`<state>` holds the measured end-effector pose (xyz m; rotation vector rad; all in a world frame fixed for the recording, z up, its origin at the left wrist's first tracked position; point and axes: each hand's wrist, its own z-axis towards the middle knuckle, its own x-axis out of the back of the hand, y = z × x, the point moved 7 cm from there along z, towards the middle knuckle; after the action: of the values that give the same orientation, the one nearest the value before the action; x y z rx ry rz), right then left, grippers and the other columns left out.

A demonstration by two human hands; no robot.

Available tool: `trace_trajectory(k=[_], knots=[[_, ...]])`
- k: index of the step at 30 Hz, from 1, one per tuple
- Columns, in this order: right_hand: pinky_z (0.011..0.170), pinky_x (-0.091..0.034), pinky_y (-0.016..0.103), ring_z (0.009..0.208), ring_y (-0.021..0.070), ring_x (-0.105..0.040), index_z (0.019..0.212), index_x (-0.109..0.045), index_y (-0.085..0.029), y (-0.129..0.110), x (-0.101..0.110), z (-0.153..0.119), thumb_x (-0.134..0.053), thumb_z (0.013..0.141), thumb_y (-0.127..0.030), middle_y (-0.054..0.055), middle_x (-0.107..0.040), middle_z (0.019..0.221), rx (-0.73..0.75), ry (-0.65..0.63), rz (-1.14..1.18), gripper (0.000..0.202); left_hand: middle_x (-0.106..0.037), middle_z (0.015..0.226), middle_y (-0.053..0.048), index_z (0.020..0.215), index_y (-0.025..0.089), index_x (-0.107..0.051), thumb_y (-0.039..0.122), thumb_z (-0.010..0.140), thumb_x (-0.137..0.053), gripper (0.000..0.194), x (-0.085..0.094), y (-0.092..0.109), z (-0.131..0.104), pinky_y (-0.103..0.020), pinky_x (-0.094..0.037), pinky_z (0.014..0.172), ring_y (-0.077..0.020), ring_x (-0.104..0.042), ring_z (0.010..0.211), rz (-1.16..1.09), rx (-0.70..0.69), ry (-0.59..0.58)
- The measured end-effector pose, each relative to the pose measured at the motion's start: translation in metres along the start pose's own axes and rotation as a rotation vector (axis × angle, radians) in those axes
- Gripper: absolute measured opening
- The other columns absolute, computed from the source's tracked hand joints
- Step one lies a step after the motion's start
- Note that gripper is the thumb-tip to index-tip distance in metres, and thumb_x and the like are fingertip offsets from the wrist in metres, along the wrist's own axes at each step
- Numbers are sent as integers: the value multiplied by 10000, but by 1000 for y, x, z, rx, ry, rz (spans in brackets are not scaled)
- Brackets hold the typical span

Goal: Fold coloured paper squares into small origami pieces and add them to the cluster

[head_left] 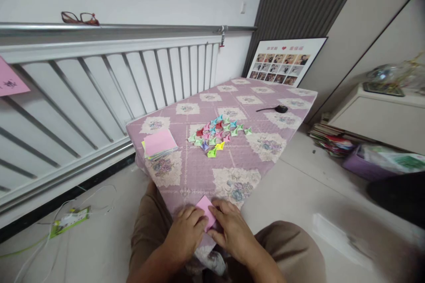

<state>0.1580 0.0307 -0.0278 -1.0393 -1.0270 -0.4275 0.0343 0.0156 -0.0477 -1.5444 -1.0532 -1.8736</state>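
A pink square of paper (205, 207) lies at the near end of the table, turned with one corner pointing away from me. My left hand (188, 229) grips its left side, fingers bent over the edge. On the opposite side my right hand (232, 225) has its thumb and fingers closed on the paper. Both hands cover parts of the sheet. Farther up the table stand small folded paper pieces (219, 130) in several colours, set out in rows. Left of them is a stack of coloured paper squares (160, 143) with pink on top.
A pink floral tablecloth (199, 172) covers the table. A black object with a thin handle (280, 108) lies toward its far right. The white radiator (133, 77) runs along the left, with glasses (80, 18) above it. A photo board (285, 62) leans at the far end.
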Motion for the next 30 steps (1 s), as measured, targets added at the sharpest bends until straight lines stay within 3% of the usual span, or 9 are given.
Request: trace_trajectory(k=[3,9,13,17,20,26,30], knots=[[996,-389,445,1138,286,-495,1275,-563,-200,0,0,-1,-685,778,-353,124,-557,1238,4,-18,-18,534,-528,1307,-52,1269,267,-514,392,877,-585,418,-2,3,-8,-431,-345,1033,-261,-426,1229,4,-24,1],[939,-443,434,1076,264,-555,1198,-622,-192,5,0,4,-561,879,-243,119,-612,1178,-18,32,-51,328,-383,1477,-83,1430,300,-336,613,802,-580,743,-15,5,-25,-516,-219,1104,-313,-317,1345,-17,-33,-3],[1040,-355,490,1210,269,-501,1294,-553,-220,-2,-3,5,-496,931,-283,106,-591,1284,22,48,-57,373,-402,1467,-91,1409,283,-380,634,814,-539,709,-21,4,-28,-508,-198,1107,-312,-327,1342,-2,-58,42],[1114,-214,559,1355,286,-359,1427,-386,-275,-10,-19,4,-525,918,-415,76,-466,1440,54,-138,-28,546,-464,1419,-104,1245,260,-556,680,816,-482,605,-22,3,-29,-486,-163,1117,-310,-352,1330,39,-103,143],[1119,-169,582,1390,297,-297,1447,-346,-284,-4,-25,7,-508,916,-461,72,-381,1491,0,-203,-34,583,-440,1443,-112,1257,275,-548,696,809,-472,619,-27,2,-32,-501,-155,1111,-323,-345,1338,64,-96,172],[1118,-118,597,1421,315,-203,1474,-269,-284,7,-29,12,-466,904,-552,62,-299,1527,-37,-223,-84,660,-251,1540,-152,1338,379,-470,724,750,-528,684,-42,-8,-39,-658,-224,1008,-437,-280,1355,-3,101,59],[1125,-103,574,1428,303,-181,1478,-251,-297,6,-28,11,-446,903,-574,40,-300,1531,-67,-223,-112,668,-166,1571,-104,1359,408,-443,655,751,-597,674,-44,-9,-41,-688,-201,1015,-444,-212,1382,-42,179,-13]])
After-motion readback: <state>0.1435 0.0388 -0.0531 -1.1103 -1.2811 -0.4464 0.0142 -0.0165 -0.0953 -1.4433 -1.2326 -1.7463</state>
